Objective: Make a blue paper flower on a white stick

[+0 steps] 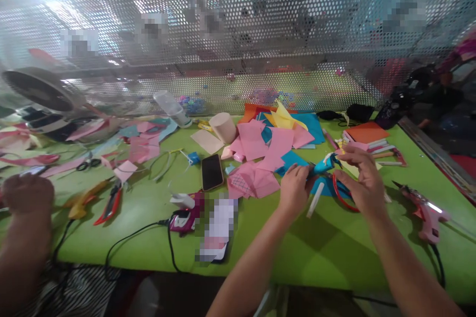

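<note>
Blue roll [323,165], apparently paper, stood tilted above the green tabletop [320,252], its lower end grasped by the fingers of our left hand [295,185]. Our right hand [362,176] curled at its ragged upper end; whether those fingers pinched it, we could not tell. We judged a light, steady left hold best against crushing, with the red handle [337,194] kept clear.

left hand [295,187]: blue roll [322,166]; right hand [360,173]: at its tip
</note>
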`<act>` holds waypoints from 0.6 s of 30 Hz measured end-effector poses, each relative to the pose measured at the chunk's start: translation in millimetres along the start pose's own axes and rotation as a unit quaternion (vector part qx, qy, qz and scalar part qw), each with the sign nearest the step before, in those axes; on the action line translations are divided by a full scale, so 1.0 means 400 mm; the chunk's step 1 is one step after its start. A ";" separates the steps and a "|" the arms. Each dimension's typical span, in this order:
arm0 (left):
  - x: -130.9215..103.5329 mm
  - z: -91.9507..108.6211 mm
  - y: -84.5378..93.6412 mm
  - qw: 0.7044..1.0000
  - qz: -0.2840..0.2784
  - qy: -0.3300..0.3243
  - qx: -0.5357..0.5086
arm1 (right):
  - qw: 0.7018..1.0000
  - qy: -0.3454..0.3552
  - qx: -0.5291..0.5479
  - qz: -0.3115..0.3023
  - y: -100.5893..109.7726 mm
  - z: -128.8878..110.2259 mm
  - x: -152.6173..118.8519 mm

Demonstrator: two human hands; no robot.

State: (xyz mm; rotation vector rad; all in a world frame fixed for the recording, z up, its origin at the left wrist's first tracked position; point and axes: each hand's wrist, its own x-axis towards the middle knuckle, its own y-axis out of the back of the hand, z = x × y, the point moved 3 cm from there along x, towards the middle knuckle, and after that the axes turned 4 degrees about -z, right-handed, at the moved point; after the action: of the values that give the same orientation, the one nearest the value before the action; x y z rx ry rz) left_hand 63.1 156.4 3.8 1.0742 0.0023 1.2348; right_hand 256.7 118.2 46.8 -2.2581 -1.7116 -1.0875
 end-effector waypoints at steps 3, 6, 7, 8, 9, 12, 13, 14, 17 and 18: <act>-0.005 0.007 0.000 0.998 -0.006 -0.013 0.055 | 0.997 0.036 -0.057 0.023 0.005 -0.021 0.003; -0.007 0.016 0.002 0.995 -0.007 -0.015 0.095 | 0.996 0.028 -0.077 0.028 -0.003 -0.023 0.004; -0.008 0.019 0.003 0.994 -0.005 -0.018 0.104 | 0.996 0.022 -0.077 0.029 -0.005 -0.021 0.004; -0.009 0.021 0.004 0.993 -0.003 -0.020 0.112 | 0.997 0.016 -0.076 0.029 -0.007 -0.019 0.004; -0.009 0.023 0.005 0.993 0.001 -0.022 0.119 | 0.997 0.010 -0.075 0.030 -0.008 -0.017 0.004; -0.011 0.026 0.004 0.990 0.008 -0.028 0.136 | 0.997 0.000 -0.070 0.030 -0.008 -0.013 0.003; -0.011 0.027 0.003 0.989 0.010 -0.030 0.142 | 0.997 0.002 -0.072 0.030 -0.008 -0.012 0.002; -0.012 0.027 0.003 0.988 0.014 -0.033 0.148 | 0.997 0.006 -0.074 0.030 -0.008 -0.011 0.002; -0.015 0.027 0.001 0.984 0.026 -0.046 0.168 | 0.997 0.008 -0.077 0.028 -0.006 -0.005 0.000; -0.015 0.027 0.000 0.983 0.029 -0.049 0.174 | 0.997 0.005 -0.076 0.026 -0.006 -0.001 0.000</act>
State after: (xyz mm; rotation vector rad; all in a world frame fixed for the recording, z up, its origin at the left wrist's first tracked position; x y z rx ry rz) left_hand 66.3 144.7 6.5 1.4470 0.1150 1.2612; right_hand 254.4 118.7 46.4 -2.3658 -1.6073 -1.2560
